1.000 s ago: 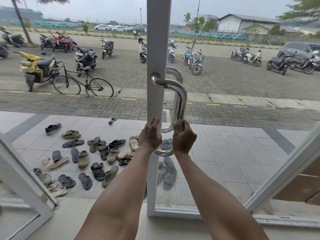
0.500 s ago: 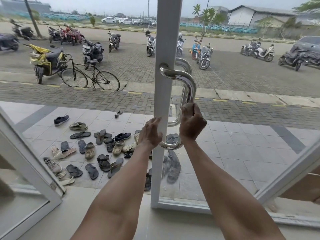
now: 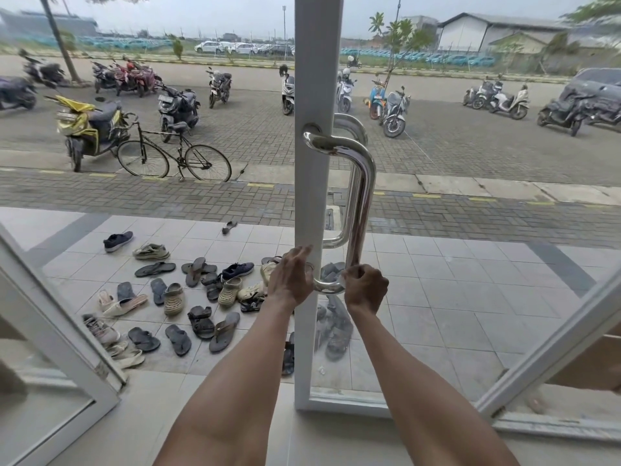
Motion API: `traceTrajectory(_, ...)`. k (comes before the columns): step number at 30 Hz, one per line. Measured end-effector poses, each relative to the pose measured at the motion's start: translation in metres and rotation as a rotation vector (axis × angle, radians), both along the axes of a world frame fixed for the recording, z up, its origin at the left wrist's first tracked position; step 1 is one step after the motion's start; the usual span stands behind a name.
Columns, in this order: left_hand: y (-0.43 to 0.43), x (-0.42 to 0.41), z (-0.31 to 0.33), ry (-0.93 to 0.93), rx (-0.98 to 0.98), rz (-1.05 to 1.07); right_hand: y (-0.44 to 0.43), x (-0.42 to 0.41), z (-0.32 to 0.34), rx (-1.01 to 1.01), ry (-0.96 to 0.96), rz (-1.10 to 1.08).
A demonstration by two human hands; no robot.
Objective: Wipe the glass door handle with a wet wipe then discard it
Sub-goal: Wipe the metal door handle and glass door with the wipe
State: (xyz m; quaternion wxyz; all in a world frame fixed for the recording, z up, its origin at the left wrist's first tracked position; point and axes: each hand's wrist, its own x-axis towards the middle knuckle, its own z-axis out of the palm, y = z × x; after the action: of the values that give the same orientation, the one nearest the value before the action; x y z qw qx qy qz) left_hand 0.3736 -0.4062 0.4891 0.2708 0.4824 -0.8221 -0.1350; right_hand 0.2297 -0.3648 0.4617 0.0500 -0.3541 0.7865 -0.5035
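Right-hand grip at foot of handle.
- My right hand (image 3: 365, 288): fingers curled round lower bend of handle (image 3: 363, 203). Pale scrap at thumb is probably the wipe (image 3: 342, 279), mostly hidden.
- My left hand (image 3: 291, 280): fingers fairly straight, flat against door frame (image 3: 311, 196), holding nothing.
- Handle: chrome bar, long axis vertical, fixed to frame at top and bottom.
- Rest of bar lies straight above my right hand, so I judge next stroke runs upward along it.
- Right hand is on bar; left just beside it, on frame.

Scattered sandals and shoes (image 3: 188, 297) on the tiled porch floor (image 3: 453, 297), black bicycle (image 3: 174, 156) at the brick paving's near edge, yellow-covered scooter (image 3: 87, 129) just beside it, parked motorbikes (image 3: 178, 109) behind, white building (image 3: 477, 31) far right
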Motion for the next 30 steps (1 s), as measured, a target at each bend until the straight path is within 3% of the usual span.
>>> traceTrajectory(7, 0.004, -0.013, 0.012, 0.023, -0.002, -0.009, -0.003, 0.007, 0.039, -0.274, 0.08, -0.016)
traceTrajectory(10, 0.005, -0.015, 0.006, 0.05, -0.003, 0.011, 0.0, 0.006, 0.025, -0.224, 0.057, -0.013)
traceTrajectory(14, 0.007, -0.017, -0.007, 0.121, 0.01, 0.081, 0.003, 0.005, 0.003, -0.014, -0.02, 0.016)
traceTrajectory(20, 0.015, -0.027, -0.022, 0.034, 0.102, 0.044, 0.006, -0.003, 0.001, 0.138, -0.169, -0.011)
traceTrajectory(25, 0.02, -0.041, -0.02, 0.054, 0.115, -0.052, 0.004, -0.003, 0.009, 0.1, -0.17, -0.008)
traceTrajectory(30, 0.019, -0.047, -0.012, 0.101, 0.175, -0.044, 0.006, 0.004, 0.021, -0.103, -0.129, -0.052)
